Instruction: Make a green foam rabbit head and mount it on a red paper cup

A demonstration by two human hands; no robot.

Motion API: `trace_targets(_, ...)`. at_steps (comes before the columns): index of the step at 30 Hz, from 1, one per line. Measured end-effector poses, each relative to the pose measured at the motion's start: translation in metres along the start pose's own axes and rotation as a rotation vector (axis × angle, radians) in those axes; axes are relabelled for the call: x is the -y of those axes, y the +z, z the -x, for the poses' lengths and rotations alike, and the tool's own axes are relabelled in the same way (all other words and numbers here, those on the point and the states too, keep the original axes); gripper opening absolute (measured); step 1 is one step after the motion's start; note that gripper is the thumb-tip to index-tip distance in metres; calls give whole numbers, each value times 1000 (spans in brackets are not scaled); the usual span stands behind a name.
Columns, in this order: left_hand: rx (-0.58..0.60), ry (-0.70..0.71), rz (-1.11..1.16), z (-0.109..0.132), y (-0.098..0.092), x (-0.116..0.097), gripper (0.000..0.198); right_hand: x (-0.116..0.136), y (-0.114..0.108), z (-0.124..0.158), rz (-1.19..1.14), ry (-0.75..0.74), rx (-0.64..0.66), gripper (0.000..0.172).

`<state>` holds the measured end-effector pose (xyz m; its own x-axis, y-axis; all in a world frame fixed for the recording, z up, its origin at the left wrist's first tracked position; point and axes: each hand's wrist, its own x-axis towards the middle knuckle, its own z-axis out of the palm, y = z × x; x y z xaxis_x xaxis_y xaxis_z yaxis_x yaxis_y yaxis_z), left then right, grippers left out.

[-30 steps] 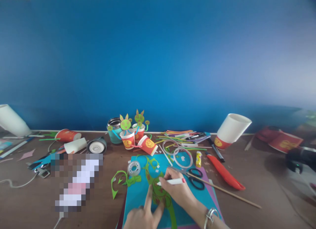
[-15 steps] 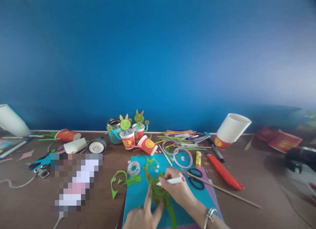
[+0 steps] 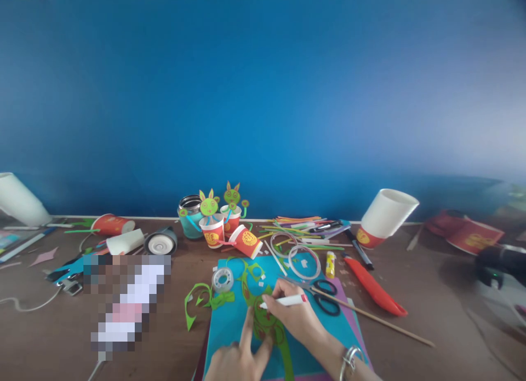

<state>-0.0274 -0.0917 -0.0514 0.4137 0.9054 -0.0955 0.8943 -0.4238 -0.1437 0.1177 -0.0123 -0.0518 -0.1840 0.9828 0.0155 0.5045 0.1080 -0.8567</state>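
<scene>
My right hand [image 3: 293,312] grips a white marker [image 3: 290,300] with a red end, its tip against a green paper cutout [image 3: 265,321]. Red outlines are drawn on this cutout, which lies on a blue sheet [image 3: 230,348]. With two fingers spread, my left hand [image 3: 242,356] presses the cutout flat from the near side. Just beyond my right hand are black-handled scissors [image 3: 326,297]. Green paper scraps [image 3: 209,299] and a roll of clear tape [image 3: 222,280] lie to the left of the cutout.
Behind stand red-and-white paper cups with green animal heads [image 3: 212,230] and a teal canister [image 3: 189,222]. On the right are a glue stick [image 3: 330,264], a wooden stick [image 3: 386,322], a red long pouch [image 3: 376,288] and a stack of cups [image 3: 386,217]. Pipe cleaners [image 3: 296,227] lie behind.
The marker tip has shifted very slightly left on the green cutout along with my right hand. My left hand stays in place.
</scene>
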Motion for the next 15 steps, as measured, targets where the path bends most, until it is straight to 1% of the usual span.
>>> trace_targets(15,11,8,-22,0,0,0,49,2,1,-1,4,19,1,23)
